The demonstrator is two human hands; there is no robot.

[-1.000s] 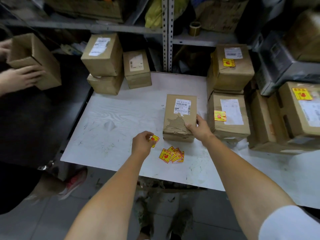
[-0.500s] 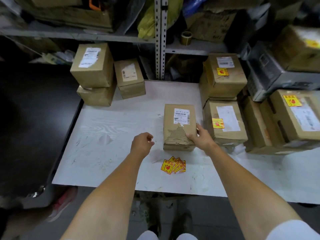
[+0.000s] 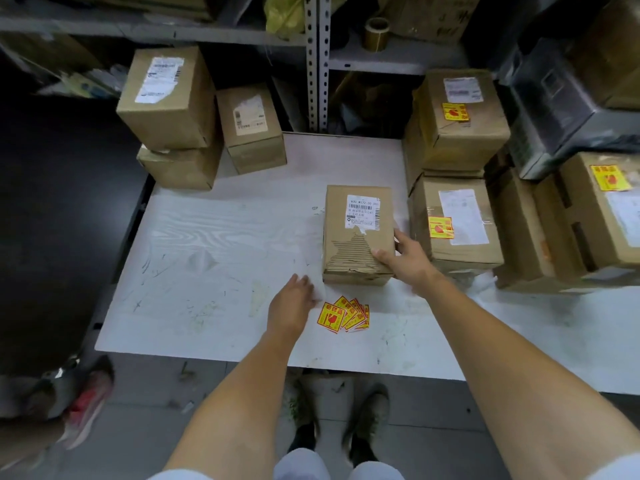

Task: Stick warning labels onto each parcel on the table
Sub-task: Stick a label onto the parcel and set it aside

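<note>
right hand [image 3: 408, 261]: clamped on near-right corner of centre parcel [image 3: 358, 233]; thumb on top face, fingers round the right side.
left hand [image 3: 294, 303]: low over table [image 3: 207, 237], fingertips blurred, just left of the label stack; pale smear at the tips. Cannot tell if it pinches a label or nothing.
centre parcel: flat on the table mid-front, shipping label [image 3: 363, 213] on the far half of its top, torn patch [image 3: 353, 252] with bare corrugation on the near half. No warning label visible on it.
warning-label stack [image 3: 344, 315]: fanned loose on the table, just in front of the centre parcel, beside the left hand.
done side: labelled parcels [image 3: 464, 254] stacked right, yellow stickers showing.
to-do side: unlabelled parcels [image 3: 169, 98] back left, three visible.
risk 1: sticker laid on the torn corrugation probably bonds badly and peels off.
risk 2: sticker over the barcode, since little clean top face is left between the shipping label and the tear.
risk 3: left hand sweeps the fanned stack and scatters it or picks up two stuck together.
risk 4: one-corner grip lets the parcel pivot under pressing, so the sticker goes on crooked or creased.
risk 5: parcel moved to the done side unlabelled if the left hand is in fact empty.
</note>
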